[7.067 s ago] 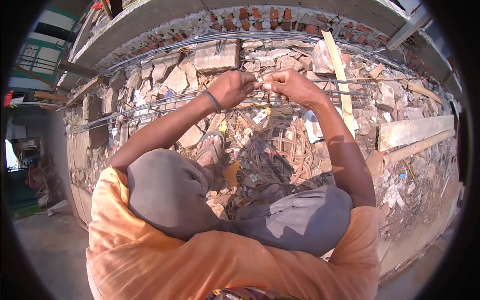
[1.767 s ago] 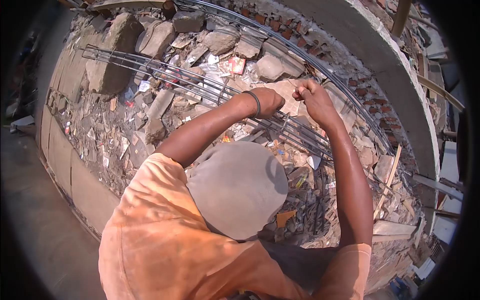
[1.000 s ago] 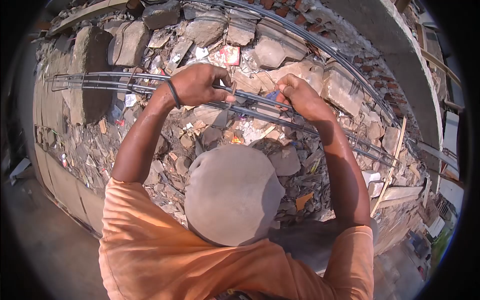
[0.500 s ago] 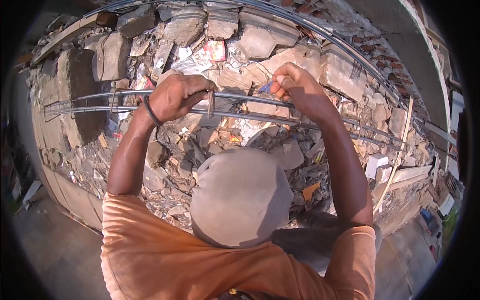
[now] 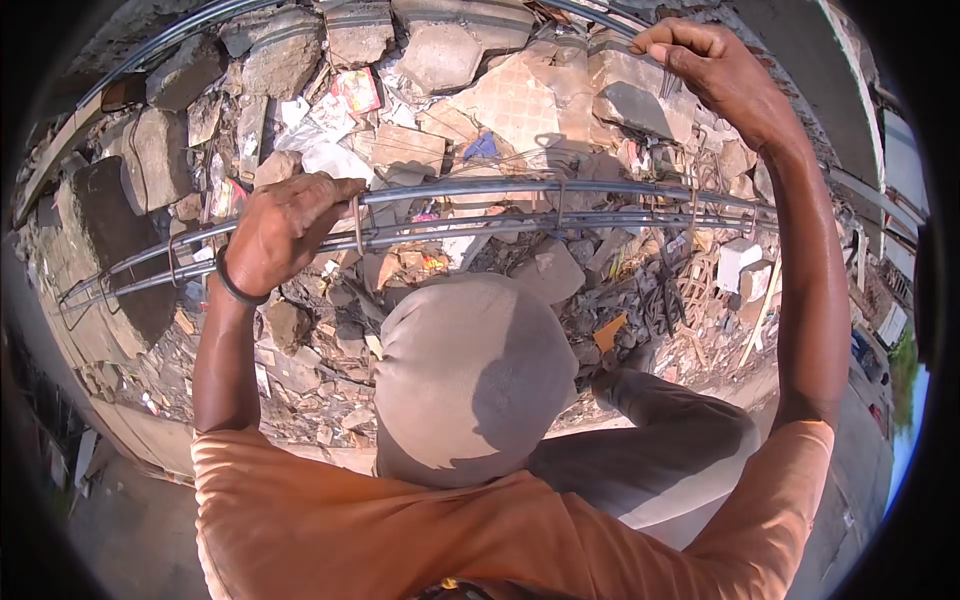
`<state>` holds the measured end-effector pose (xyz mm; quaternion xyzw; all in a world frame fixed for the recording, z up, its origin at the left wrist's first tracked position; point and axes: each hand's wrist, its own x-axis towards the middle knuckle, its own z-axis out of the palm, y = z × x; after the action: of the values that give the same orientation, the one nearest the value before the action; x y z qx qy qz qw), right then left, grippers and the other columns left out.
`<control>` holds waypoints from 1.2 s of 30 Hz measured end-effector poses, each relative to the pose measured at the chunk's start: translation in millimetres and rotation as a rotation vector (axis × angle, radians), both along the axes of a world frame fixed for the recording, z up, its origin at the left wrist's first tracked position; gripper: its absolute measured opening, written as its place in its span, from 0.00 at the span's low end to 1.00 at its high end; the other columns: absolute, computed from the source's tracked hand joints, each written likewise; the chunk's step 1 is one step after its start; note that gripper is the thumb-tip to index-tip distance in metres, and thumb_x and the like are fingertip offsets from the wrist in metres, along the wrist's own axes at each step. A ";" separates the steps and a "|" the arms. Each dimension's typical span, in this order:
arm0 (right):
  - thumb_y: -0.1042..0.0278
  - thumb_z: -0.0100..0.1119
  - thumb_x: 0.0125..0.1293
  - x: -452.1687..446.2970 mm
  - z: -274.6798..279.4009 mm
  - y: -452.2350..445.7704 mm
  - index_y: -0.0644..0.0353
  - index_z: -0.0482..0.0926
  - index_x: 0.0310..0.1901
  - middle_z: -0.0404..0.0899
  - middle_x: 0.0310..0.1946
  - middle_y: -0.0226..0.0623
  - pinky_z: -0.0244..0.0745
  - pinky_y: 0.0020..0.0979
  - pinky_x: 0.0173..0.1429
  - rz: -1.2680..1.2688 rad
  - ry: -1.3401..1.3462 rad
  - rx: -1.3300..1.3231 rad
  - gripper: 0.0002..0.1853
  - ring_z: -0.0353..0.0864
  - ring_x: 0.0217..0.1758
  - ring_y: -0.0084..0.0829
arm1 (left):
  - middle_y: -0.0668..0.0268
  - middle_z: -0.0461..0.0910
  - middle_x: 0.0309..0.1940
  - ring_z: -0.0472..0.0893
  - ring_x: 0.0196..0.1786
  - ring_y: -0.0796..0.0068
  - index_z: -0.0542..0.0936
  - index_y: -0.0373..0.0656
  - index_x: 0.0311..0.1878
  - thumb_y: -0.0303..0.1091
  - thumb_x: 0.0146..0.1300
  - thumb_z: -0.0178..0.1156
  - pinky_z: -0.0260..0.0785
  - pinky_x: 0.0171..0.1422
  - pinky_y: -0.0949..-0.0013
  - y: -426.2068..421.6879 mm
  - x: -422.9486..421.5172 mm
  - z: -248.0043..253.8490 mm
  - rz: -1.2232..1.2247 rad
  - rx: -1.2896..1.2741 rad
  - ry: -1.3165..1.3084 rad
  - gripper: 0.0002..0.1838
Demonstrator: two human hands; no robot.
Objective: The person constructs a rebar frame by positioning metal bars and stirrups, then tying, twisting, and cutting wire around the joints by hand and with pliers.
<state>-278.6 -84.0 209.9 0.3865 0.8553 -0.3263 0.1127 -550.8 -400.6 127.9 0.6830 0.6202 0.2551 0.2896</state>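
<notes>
A long cage of steel bars runs across the view above my knee, with square metal stirrups around its bars. My left hand, with a dark band at the wrist, is wrapped round the upper bars just left of one stirrup. Farther up on the right, my right hand is raised over the rubble, its thumb and fingers pinched together. Short thin wires show just below those fingers; whether the hand holds them is unclear.
Broken concrete and bricks lie beneath and beyond the cage. More long bars curve along the far wall. A blue scrap, an orange piece, a white block and a thin wooden strip lie among the debris.
My right hand has moved from beside the cage up and right, away from the bars. My left hand stays on the cage, slightly lower and farther left in view.
</notes>
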 end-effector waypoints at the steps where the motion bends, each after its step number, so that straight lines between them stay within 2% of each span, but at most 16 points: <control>1: 0.60 0.52 0.72 0.5 7.5 1.8 0.56 0.82 0.45 0.69 0.22 0.23 0.58 0.26 0.31 -0.002 -0.106 -0.055 0.12 0.62 0.25 0.17 | 0.57 0.82 0.32 0.82 0.35 0.57 0.82 0.40 0.49 0.24 0.56 0.64 0.74 0.38 0.62 0.3 0.4 2.3 0.012 -0.030 0.001 0.15; 2: 0.63 0.52 0.72 -3.3 17.8 0.4 0.59 0.83 0.44 0.78 0.27 0.29 0.70 0.30 0.36 0.001 -0.216 -0.107 0.12 0.72 0.30 0.21 | 0.57 0.82 0.32 0.82 0.35 0.57 0.82 0.40 0.48 0.23 0.56 0.64 0.74 0.38 0.62 1.1 1.1 5.2 0.023 -0.058 0.004 0.15; 5: 0.67 0.51 0.72 17.2 6.1 -5.6 0.61 0.82 0.41 0.77 0.26 0.30 0.70 0.31 0.36 0.098 -0.127 -0.184 0.10 0.72 0.28 0.23 | 0.57 0.81 0.31 0.81 0.35 0.57 0.82 0.40 0.49 0.23 0.56 0.64 0.74 0.38 0.62 1.7 1.7 3.8 0.030 -0.043 -0.058 0.16; 9: 0.65 0.54 0.71 21.7 4.3 -16.2 0.56 0.82 0.52 0.75 0.28 0.26 0.72 0.29 0.42 0.121 -0.120 -0.191 0.12 0.71 0.32 0.19 | 0.56 0.81 0.31 0.82 0.34 0.57 0.80 0.42 0.54 0.22 0.57 0.63 0.74 0.39 0.62 1.8 4.0 10.0 0.010 -0.057 0.007 0.19; 10: 0.63 0.56 0.70 21.0 6.6 -14.3 0.51 0.82 0.55 0.82 0.33 0.30 0.74 0.33 0.44 0.168 -0.150 -0.232 0.14 0.77 0.35 0.22 | 0.56 0.81 0.31 0.82 0.34 0.58 0.79 0.42 0.57 0.22 0.58 0.63 0.74 0.39 0.63 2.6 6.1 11.7 0.001 -0.062 0.036 0.21; 13: 0.62 0.55 0.70 29.0 8.0 -15.1 0.53 0.83 0.52 0.86 0.38 0.34 0.75 0.38 0.45 0.306 -0.229 -0.143 0.13 0.81 0.38 0.28 | 0.56 0.82 0.31 0.83 0.33 0.59 0.74 0.46 0.63 0.22 0.58 0.63 0.74 0.40 0.61 3.5 10.7 19.8 0.142 -0.319 -0.104 0.27; 17: 0.69 0.50 0.71 36.7 1.5 -28.2 0.57 0.80 0.52 0.83 0.41 0.45 0.75 0.43 0.52 0.478 -0.234 -0.030 0.13 0.82 0.44 0.44 | 0.64 0.78 0.30 0.78 0.32 0.75 0.72 0.46 0.66 0.20 0.58 0.63 0.71 0.40 0.69 5.5 10.0 21.4 0.162 -0.365 -0.100 0.30; 18: 0.71 0.49 0.70 27.5 2.1 -30.1 0.57 0.79 0.54 0.82 0.44 0.49 0.72 0.44 0.57 0.464 -0.374 -0.159 0.14 0.80 0.50 0.48 | 0.64 0.78 0.30 0.77 0.32 0.76 0.72 0.46 0.65 0.20 0.57 0.64 0.71 0.40 0.69 4.5 10.9 22.3 0.181 -0.387 -0.134 0.30; 21: 0.72 0.50 0.68 32.8 -36.4 -22.8 0.57 0.78 0.54 0.82 0.43 0.51 0.71 0.44 0.59 0.636 -0.271 -0.083 0.15 0.80 0.51 0.47 | 0.62 0.79 0.32 0.78 0.34 0.69 0.73 0.47 0.64 0.24 0.60 0.63 0.72 0.45 0.64 3.3 15.5 25.6 0.213 -0.399 -0.057 0.28; 25: 0.71 0.55 0.63 30.5 -58.6 -32.8 0.62 0.80 0.47 0.82 0.41 0.49 0.72 0.43 0.54 0.707 -0.009 -0.386 0.13 0.81 0.49 0.44 | 0.62 0.80 0.33 0.80 0.37 0.66 0.72 0.45 0.64 0.26 0.62 0.60 0.71 0.46 0.63 12.4 18.1 43.4 0.184 -0.522 0.004 0.25; 26: 0.70 0.56 0.62 25.0 -58.6 -38.5 0.62 0.81 0.46 0.82 0.38 0.48 0.72 0.42 0.52 0.726 -0.004 -0.371 0.12 0.81 0.45 0.43 | 0.56 0.83 0.32 0.82 0.33 0.65 0.72 0.39 0.61 0.27 0.64 0.59 0.72 0.41 0.62 12.7 16.9 42.1 0.138 -0.442 -0.007 0.21; 29: 0.69 0.59 0.59 18.8 -65.0 -43.6 0.64 0.83 0.42 0.83 0.32 0.46 0.73 0.38 0.44 0.765 0.047 -0.404 0.12 0.82 0.36 0.38 | 0.60 0.81 0.26 0.79 0.30 0.65 0.74 0.37 0.58 0.25 0.64 0.58 0.71 0.38 0.61 20.4 25.4 50.5 0.157 -0.498 0.025 0.18; 30: 0.69 0.59 0.59 19.2 -73.4 -39.5 0.64 0.83 0.42 0.83 0.30 0.45 0.73 0.37 0.42 0.773 0.091 -0.469 0.12 0.81 0.33 0.36 | 0.57 0.81 0.33 0.81 0.38 0.61 0.74 0.37 0.56 0.24 0.62 0.57 0.73 0.45 0.61 23.1 25.0 56.7 0.129 -0.602 0.111 0.18; 33: 0.67 0.61 0.59 27.0 -87.1 -37.6 0.65 0.83 0.42 0.83 0.28 0.41 0.70 0.34 0.38 0.679 0.166 -0.606 0.12 0.75 0.29 0.27 | 0.53 0.78 0.44 0.79 0.50 0.55 0.74 0.36 0.56 0.24 0.60 0.57 0.73 0.55 0.59 46.7 42.7 69.3 -0.085 -0.238 0.276 0.19; 34: 0.67 0.61 0.60 28.1 -90.8 -38.0 0.65 0.83 0.42 0.83 0.28 0.41 0.70 0.34 0.38 0.660 0.175 -0.637 0.13 0.75 0.29 0.27 | 0.53 0.74 0.53 0.77 0.55 0.53 0.75 0.40 0.56 0.28 0.62 0.59 0.70 0.60 0.56 61.2 58.2 73.6 -0.035 -0.400 0.212 0.19; 36: 0.63 0.63 0.62 27.3 -102.4 -36.6 0.66 0.83 0.43 0.83 0.28 0.37 0.70 0.33 0.39 0.652 0.169 -0.667 0.15 0.74 0.31 0.25 | 0.51 0.76 0.52 0.75 0.57 0.49 0.74 0.38 0.57 0.28 0.61 0.60 0.68 0.63 0.56 86.2 85.3 54.2 -0.220 -0.217 0.173 0.20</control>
<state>-251.3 -120.6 107.5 0.0127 0.7866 -0.5613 0.2572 -465.5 -314.4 182.1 0.7308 0.5882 0.0934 0.3334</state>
